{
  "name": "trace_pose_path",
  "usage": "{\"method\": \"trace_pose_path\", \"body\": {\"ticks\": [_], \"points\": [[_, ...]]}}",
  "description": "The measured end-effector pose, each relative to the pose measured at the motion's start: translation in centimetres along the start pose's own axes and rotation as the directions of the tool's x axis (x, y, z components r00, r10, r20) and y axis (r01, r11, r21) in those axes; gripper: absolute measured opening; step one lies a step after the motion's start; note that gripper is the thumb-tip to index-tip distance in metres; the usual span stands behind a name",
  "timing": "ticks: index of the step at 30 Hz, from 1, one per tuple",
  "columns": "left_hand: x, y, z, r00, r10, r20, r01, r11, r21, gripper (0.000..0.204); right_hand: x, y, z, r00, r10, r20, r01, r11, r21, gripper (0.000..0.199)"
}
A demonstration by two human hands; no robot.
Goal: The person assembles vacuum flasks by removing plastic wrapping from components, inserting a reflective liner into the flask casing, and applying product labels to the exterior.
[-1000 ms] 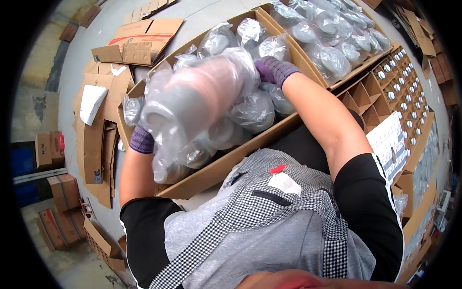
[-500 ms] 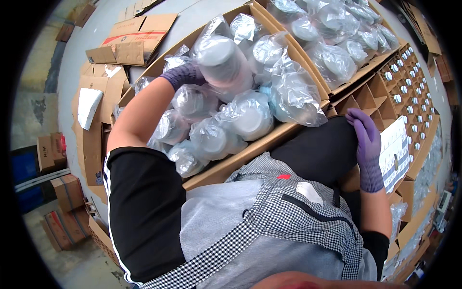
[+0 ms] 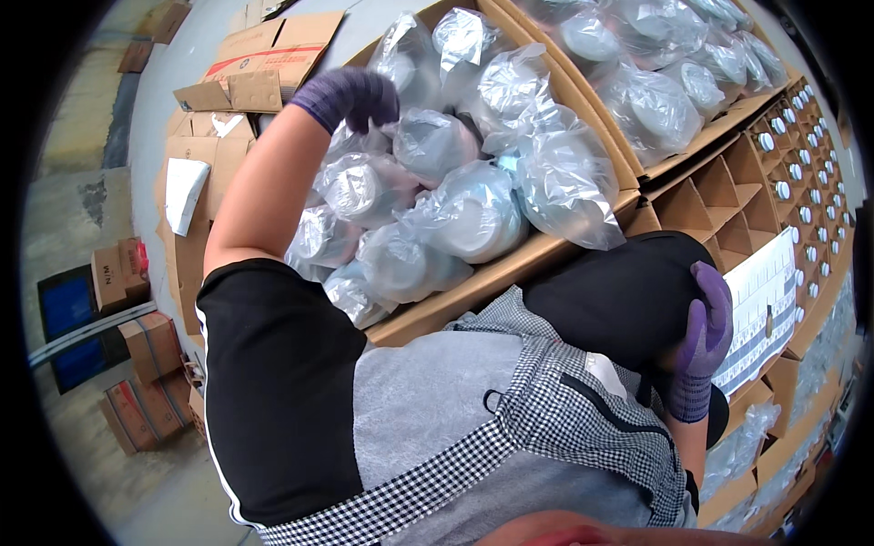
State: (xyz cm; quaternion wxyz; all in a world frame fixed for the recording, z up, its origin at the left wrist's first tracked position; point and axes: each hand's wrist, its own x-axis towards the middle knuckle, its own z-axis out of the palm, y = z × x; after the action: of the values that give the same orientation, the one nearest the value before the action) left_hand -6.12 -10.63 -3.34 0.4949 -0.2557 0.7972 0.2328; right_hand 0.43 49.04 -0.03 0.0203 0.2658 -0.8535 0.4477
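In purple knit gloves, my left hand (image 3: pixel 350 97) is above the left side of an open cardboard box (image 3: pixel 414 324), its fingers bent loosely downward with nothing visible in them. Inside that box lie several clear plastic bags of rounded, pale containers. Closest under the hand is a bagged container (image 3: pixel 435 146); nearer my body sits a bagged container with a bluish tint (image 3: pixel 475 214). My right hand (image 3: pixel 704 332) rests beside my dark-trousered knee, thumb and fingers apart and empty. A printed paper sheet (image 3: pixel 756 300) is just right of it.
A second box of bagged containers (image 3: pixel 669 114) adjoins on the far right. Beside it, a divided carton (image 3: pixel 715 196) has bare compartments and rows of white-capped bottles (image 3: pixel 801 173). Flattened cardboard (image 3: pixel 273 55) and a white sheet (image 3: pixel 185 193) lie left; closed cartons (image 3: pixel 146 409) stand lower left.
My left hand has risen away from a large bagged container, which now sits lower among the others. My right hand has moved toward my body, its fingers spreading. The view has shifted slightly.
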Motion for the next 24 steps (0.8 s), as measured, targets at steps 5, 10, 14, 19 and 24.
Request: {"method": "trace_pose_path", "body": {"ticks": [5, 10, 14, 19, 24], "points": [[-1.0, 10.3, 0.1, 0.878, 0.366, -0.308, -0.260, 0.906, 0.333, 0.029, 0.5, -0.9, 1.3, 1.000, -0.004, -0.016, 0.003, 0.999, -0.036, 0.036], [13.4, 9.3, 6.0, 0.830, 0.511, -0.221, -0.225, 0.671, 0.707, 0.035, 0.4, -1.1, 1.1, 1.000, -0.027, -0.001, 0.027, 0.999, -0.021, 0.037], [12.3, 10.2, 7.3, 0.869, 0.426, -0.251, -0.113, 0.665, 0.738, 0.040, -0.1, -1.1, 1.3, 0.997, -0.054, -0.056, 0.050, 0.996, -0.075, 0.036], [9.4, 8.9, 6.5, 0.773, 0.440, -0.456, -0.339, 0.896, 0.288, 0.030, -0.2, -1.7, 1.0, 0.995, -0.082, -0.063, 0.079, 0.996, -0.038, 0.035], [-1.0, 6.3, 9.0, 0.182, 0.574, -0.798, -0.299, 0.806, 0.511, 0.034, -0.9, -1.1, 0.3, 0.983, -0.158, -0.092, 0.150, 0.984, -0.096, 0.033]]}}
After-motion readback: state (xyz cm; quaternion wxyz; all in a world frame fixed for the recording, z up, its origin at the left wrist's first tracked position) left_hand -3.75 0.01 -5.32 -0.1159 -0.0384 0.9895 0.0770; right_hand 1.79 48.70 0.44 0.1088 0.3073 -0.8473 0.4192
